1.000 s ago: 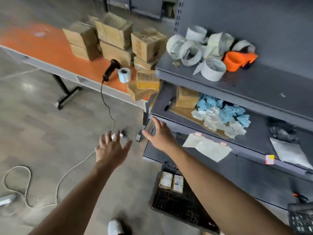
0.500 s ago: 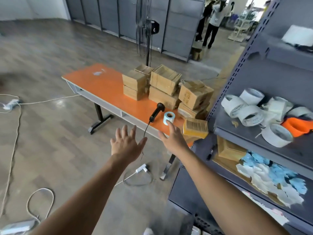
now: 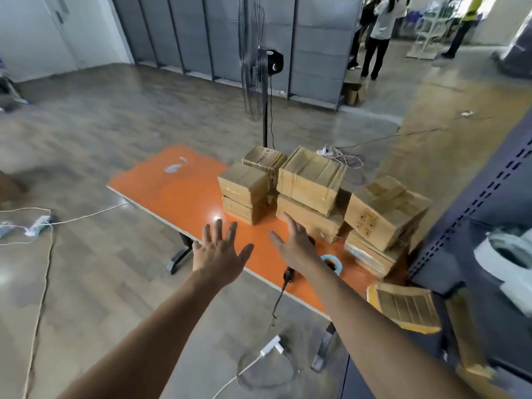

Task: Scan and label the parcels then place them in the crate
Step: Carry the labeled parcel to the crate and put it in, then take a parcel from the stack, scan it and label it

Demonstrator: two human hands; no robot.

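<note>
My left hand (image 3: 218, 251) and right hand (image 3: 293, 246), spread and empty, over the surface (image 3: 178, 191); parcels (image 3: 311, 180) stacked far right, scanner (image 3: 288, 276) unheld, so all scanning seemingly remains.

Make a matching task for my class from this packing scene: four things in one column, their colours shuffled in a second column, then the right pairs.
Column A
1. table
2. scanner
3. roll of labels
4. parcels

Column B
a. brown
b. orange
c. light blue
d. black

Pairs: 1-b, 2-d, 3-c, 4-a
</note>
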